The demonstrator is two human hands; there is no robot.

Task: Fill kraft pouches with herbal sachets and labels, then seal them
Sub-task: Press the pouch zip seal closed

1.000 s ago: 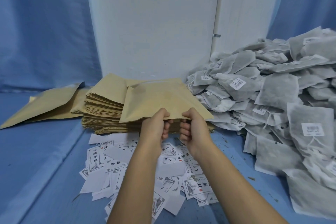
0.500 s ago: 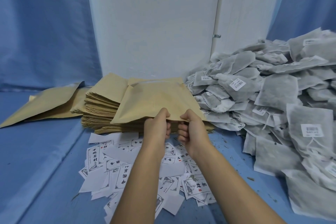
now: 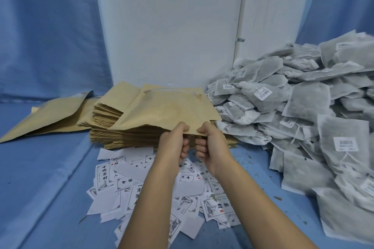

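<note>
Both hands pinch the near edge of one kraft pouch [image 3: 166, 111], the left hand [image 3: 175, 141] and right hand [image 3: 210, 143] side by side, thumbs on top and fingers curled beneath. The pouch tilts up over a stack of pouches [image 3: 113, 127]. Printed labels [image 3: 125, 184] lie scattered on the blue cloth [image 3: 40, 178] below the forearms. Grey sachets [image 3: 303, 111] are heaped at right, against a white panel [image 3: 172, 26].
</note>
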